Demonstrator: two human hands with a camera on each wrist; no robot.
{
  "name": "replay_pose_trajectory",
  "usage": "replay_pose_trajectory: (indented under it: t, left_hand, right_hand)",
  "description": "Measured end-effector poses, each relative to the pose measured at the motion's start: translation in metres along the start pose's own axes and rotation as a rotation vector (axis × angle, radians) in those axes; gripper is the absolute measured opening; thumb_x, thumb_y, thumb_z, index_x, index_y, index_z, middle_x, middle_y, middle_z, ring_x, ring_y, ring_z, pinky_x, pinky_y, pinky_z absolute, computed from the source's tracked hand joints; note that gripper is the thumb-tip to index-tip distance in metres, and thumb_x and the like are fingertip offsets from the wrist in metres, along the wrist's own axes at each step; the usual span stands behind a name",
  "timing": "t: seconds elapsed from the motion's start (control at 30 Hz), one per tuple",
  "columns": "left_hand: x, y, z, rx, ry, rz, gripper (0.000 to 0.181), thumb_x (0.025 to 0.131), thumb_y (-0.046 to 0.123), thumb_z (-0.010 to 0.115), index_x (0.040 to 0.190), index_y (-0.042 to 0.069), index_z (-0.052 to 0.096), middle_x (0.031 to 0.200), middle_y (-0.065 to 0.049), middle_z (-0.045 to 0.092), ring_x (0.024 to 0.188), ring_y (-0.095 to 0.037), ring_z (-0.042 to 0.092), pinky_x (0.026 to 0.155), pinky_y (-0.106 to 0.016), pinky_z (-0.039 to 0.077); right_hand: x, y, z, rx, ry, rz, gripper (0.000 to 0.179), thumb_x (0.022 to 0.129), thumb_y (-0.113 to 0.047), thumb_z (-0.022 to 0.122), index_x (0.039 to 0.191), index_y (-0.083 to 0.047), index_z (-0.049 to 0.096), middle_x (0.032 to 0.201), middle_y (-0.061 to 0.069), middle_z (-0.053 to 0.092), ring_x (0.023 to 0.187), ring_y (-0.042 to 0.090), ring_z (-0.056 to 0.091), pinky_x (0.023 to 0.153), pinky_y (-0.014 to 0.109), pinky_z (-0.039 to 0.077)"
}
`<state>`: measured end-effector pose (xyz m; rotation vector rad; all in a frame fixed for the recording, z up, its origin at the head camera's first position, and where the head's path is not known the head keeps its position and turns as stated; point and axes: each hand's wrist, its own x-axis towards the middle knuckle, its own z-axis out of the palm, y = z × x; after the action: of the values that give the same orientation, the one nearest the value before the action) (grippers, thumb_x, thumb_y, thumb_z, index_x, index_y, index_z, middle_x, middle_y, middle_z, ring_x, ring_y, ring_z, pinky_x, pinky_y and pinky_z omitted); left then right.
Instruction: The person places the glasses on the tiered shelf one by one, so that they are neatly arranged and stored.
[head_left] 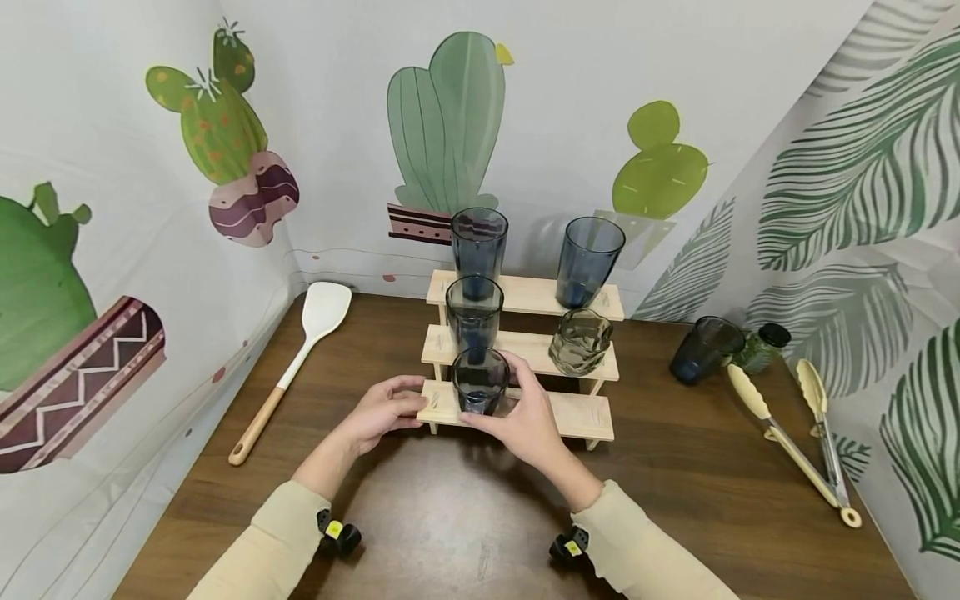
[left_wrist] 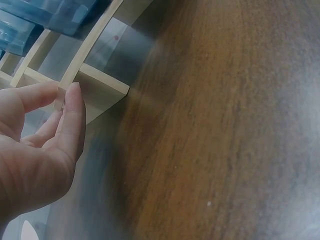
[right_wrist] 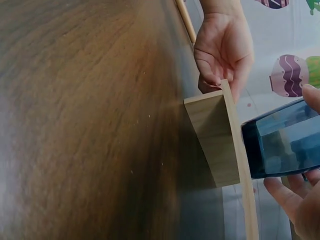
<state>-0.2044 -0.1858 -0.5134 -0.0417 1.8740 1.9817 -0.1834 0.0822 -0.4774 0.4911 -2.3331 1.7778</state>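
A three-tier wooden display stand [head_left: 577,414] is in the middle of the head view. My left hand [head_left: 382,414] pinches the left end of its lowest board [left_wrist: 75,62] between thumb and fingers. On that board, toward the left, a dark blue-grey drinking glass [head_left: 481,379] stands upright. My right hand [head_left: 531,423] holds this glass from the right, thumb in front and fingers round the far side. In the right wrist view, the base of the glass [right_wrist: 290,145] is right at the board's surface. Another tinted glass [head_left: 474,312] is directly behind it on the middle tier.
A short wavy glass [head_left: 581,343] shares the middle tier. Two tall blue glasses, left [head_left: 478,242] and right [head_left: 590,260], occupy the top tier. A white spatula [head_left: 307,337] lies left. Rightward are a tilted dark glass [head_left: 705,350], a black-lidded jar [head_left: 767,348] and tongs [head_left: 798,454].
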Motion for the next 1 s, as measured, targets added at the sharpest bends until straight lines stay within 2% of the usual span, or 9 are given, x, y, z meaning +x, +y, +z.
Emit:
replay_pose_trajectory:
  t: [0.2, 0.37, 0.63, 0.83, 1.0]
  left_hand:
    - [0.000, 0.000, 0.000, -0.001, 0.005, 0.004, 0.055, 0.099, 0.002, 0.067, 0.148, -0.008, 0.043, 0.114, -0.017, 0.067, 0.089, -0.018, 0.068, 0.078, -0.030, 0.062]
    - [0.000, 0.000, 0.001, -0.007, 0.012, 0.003, 0.055, 0.099, 0.003, 0.067, 0.147, -0.008, 0.044, 0.111, -0.014, 0.069, 0.088, -0.018, 0.068, 0.077, -0.030, 0.062]
    - [0.001, 0.000, 0.002, -0.012, 0.012, 0.003, 0.054, 0.099, 0.002, 0.066, 0.147, -0.008, 0.045, 0.112, -0.015, 0.068, 0.088, -0.018, 0.069, 0.077, -0.030, 0.062]
    - [0.001, 0.000, 0.002, -0.015, 0.013, -0.004, 0.054, 0.099, 0.001, 0.067, 0.148, -0.008, 0.044, 0.112, -0.015, 0.068, 0.088, -0.018, 0.068, 0.077, -0.030, 0.062]
    - [0.001, 0.000, 0.002, -0.014, 0.015, -0.007, 0.054, 0.099, 0.001, 0.067, 0.148, -0.008, 0.044, 0.112, -0.015, 0.067, 0.088, -0.019, 0.069, 0.077, -0.031, 0.062]
  right_hand:
    - [0.002, -0.001, 0.006, 0.039, -0.029, -0.017, 0.096, 0.066, -0.024, 0.102, 0.147, -0.030, 0.050, 0.128, -0.002, 0.063, 0.118, 0.017, 0.059, 0.093, 0.045, 0.058]
    - [0.003, -0.002, 0.011, 0.043, -0.049, -0.023, 0.097, 0.067, -0.024, 0.102, 0.148, -0.031, 0.049, 0.129, -0.003, 0.062, 0.119, 0.017, 0.060, 0.095, 0.041, 0.058]
    - [0.002, 0.000, 0.015, 0.054, -0.038, -0.018, 0.096, 0.068, -0.024, 0.101, 0.148, -0.028, 0.049, 0.134, -0.004, 0.060, 0.121, 0.017, 0.061, 0.093, 0.041, 0.058]
    - [-0.002, 0.000, 0.011, 0.042, -0.040, -0.015, 0.096, 0.069, -0.029, 0.101, 0.149, -0.030, 0.048, 0.131, -0.002, 0.062, 0.118, 0.018, 0.061, 0.093, 0.039, 0.059]
    - [-0.009, -0.004, 0.000, 0.030, -0.029, -0.028, 0.094, 0.069, -0.028, 0.100, 0.149, -0.030, 0.049, 0.128, 0.000, 0.062, 0.116, 0.019, 0.061, 0.092, 0.042, 0.060]
